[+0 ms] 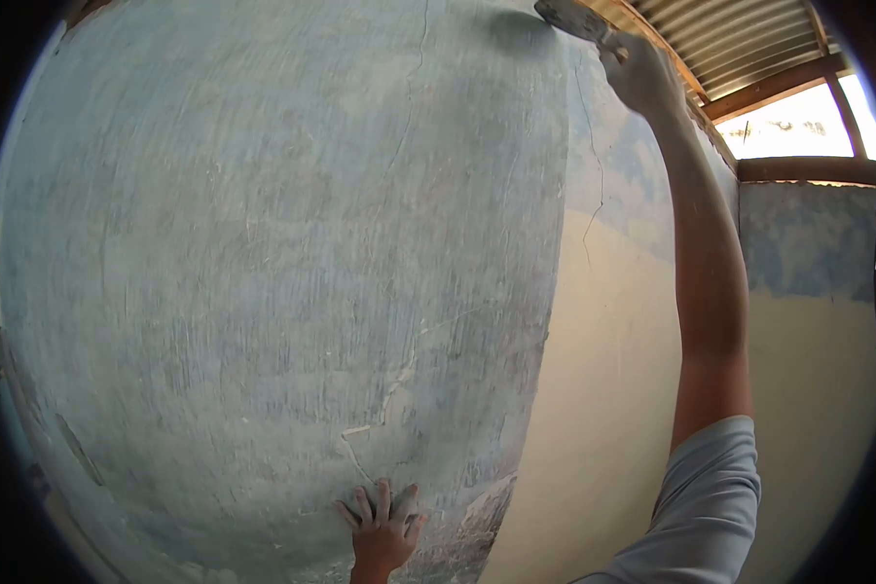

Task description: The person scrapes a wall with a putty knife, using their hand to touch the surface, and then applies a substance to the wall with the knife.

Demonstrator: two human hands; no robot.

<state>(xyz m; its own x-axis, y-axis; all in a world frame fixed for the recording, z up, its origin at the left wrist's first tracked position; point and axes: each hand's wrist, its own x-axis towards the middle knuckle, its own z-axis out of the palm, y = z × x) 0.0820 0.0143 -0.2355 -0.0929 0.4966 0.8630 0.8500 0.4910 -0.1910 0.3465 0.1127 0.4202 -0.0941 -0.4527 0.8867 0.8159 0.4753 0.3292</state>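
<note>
My right hand [644, 78] is raised high on the right, its fingers wrapped round a scraper [576, 19]. The scraper's flat, dirty blade points up and left, close to the top of the wall; whether its edge touches the surface I cannot tell. Low in the middle, my left hand [383, 530] lies flat on the wall with its fingers spread and nothing in it. The wall [292, 243] is grey-blue, scratched and streaked. A pale, jagged crack [391, 394] runs down to just above my left fingers.
Right of the grey area is a cream-painted strip [603, 389] with a thin dark crack [596, 165] above it. A corrugated roof [740, 44] on wooden beams [779, 88] slopes at the upper right, near my raised hand. A bright opening [788, 127] shows beneath it.
</note>
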